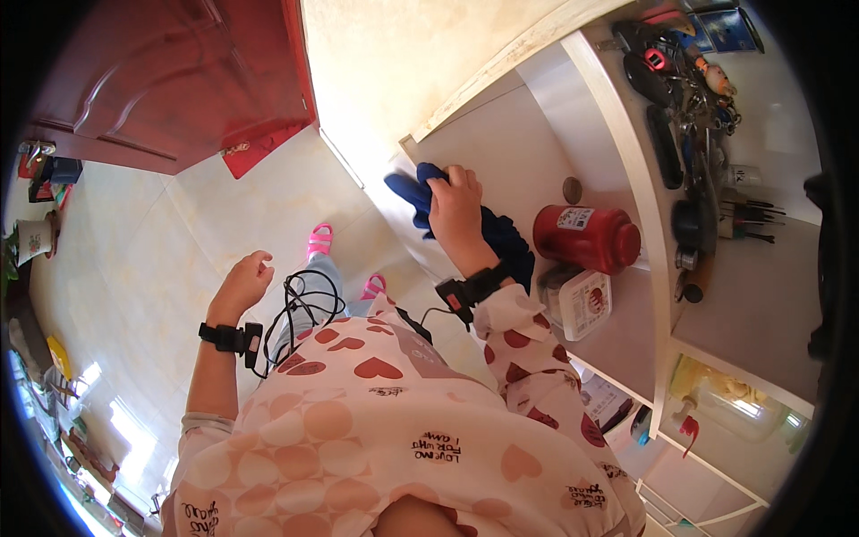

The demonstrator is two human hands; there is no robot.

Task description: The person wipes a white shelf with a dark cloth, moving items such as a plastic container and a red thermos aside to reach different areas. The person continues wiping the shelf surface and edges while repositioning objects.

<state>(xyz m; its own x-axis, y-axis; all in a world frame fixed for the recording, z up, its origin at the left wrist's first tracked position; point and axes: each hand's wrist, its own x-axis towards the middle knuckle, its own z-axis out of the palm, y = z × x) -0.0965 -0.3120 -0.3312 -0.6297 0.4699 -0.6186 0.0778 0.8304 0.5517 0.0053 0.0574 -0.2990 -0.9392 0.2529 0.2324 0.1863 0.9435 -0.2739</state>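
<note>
My right hand grips a bunched dark blue cloth at the front of a pale shelf compartment. Part of the cloth sticks out past my fingers, and the rest hangs down behind my wrist. Just right of the cloth, a red canister with a pale label lies in the same compartment. Below it is a clear plastic tub with a printed lid. My left hand hangs over the tiled floor, holding nothing, its fingers loosely bent and the thumb apart.
A higher shelf carries a cluster of keys and small tools, with thin brushes beside them. A dark red door stands at upper left. A black cable loops near my left wrist. A potted plant stands far left.
</note>
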